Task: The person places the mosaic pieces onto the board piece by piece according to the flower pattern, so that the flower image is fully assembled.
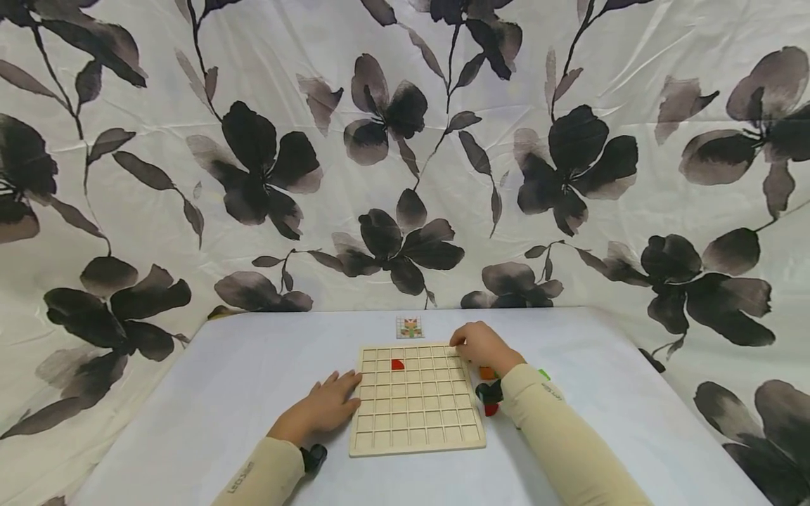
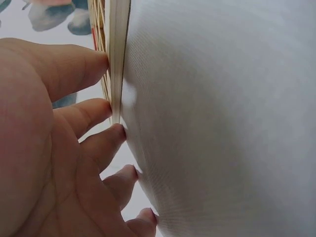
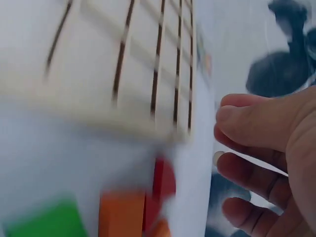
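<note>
A pale wooden grid board lies flat on the white table. One red piece with a rounded edge sits in a cell near its far edge. My left hand rests at the board's left side, fingers spread, thumb and fingertips touching the edge. Over the far right corner is my right hand, its thumb and forefinger drawn together. No piece shows between those fingertips, though part of the gap is hidden. Red, orange and green pieces lie beside the board, partly covered by the right arm.
A small card with a coloured pattern on a grid lies beyond the board. The white table extends on both sides. Behind it hangs a cloth with dark flowers. The right wrist view is blurred.
</note>
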Demonstrator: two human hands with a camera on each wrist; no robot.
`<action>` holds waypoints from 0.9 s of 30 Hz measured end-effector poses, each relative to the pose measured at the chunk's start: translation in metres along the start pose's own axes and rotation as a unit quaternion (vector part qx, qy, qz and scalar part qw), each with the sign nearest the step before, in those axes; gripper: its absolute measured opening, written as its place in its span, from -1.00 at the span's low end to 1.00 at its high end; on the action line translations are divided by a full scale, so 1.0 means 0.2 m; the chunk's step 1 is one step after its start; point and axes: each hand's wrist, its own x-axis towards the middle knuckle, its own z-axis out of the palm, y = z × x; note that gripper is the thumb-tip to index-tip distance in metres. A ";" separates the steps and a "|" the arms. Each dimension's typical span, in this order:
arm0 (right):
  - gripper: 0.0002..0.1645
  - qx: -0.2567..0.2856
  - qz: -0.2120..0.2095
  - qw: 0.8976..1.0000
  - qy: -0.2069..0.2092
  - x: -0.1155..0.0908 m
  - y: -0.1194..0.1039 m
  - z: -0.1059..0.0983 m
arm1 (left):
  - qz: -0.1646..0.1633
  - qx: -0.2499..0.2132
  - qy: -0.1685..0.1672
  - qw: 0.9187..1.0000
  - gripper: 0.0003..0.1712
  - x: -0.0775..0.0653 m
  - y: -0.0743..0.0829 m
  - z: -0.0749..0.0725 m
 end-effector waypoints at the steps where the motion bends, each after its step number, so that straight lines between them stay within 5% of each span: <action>1: -0.81 -0.005 0.009 1.000 -0.007 -0.01 0.03 -0.01 | -0.002 0.000 0.000 1.000 -0.38 0.00 0.00 0.00; 9: -0.77 -0.047 0.058 0.995 -0.072 -0.05 0.15 -0.02 | -0.004 -0.002 -0.001 1.000 -0.38 -0.01 0.00 0.00; 16: -0.83 -0.073 0.046 0.994 -0.066 -0.06 0.16 0.00 | 0.003 -0.004 -0.003 1.000 -0.39 0.00 0.00 0.00; 27: -0.91 -0.003 0.036 0.999 -0.035 -0.03 0.12 -0.04 | -0.004 -0.008 -0.008 1.000 -0.37 -0.01 0.01 -0.01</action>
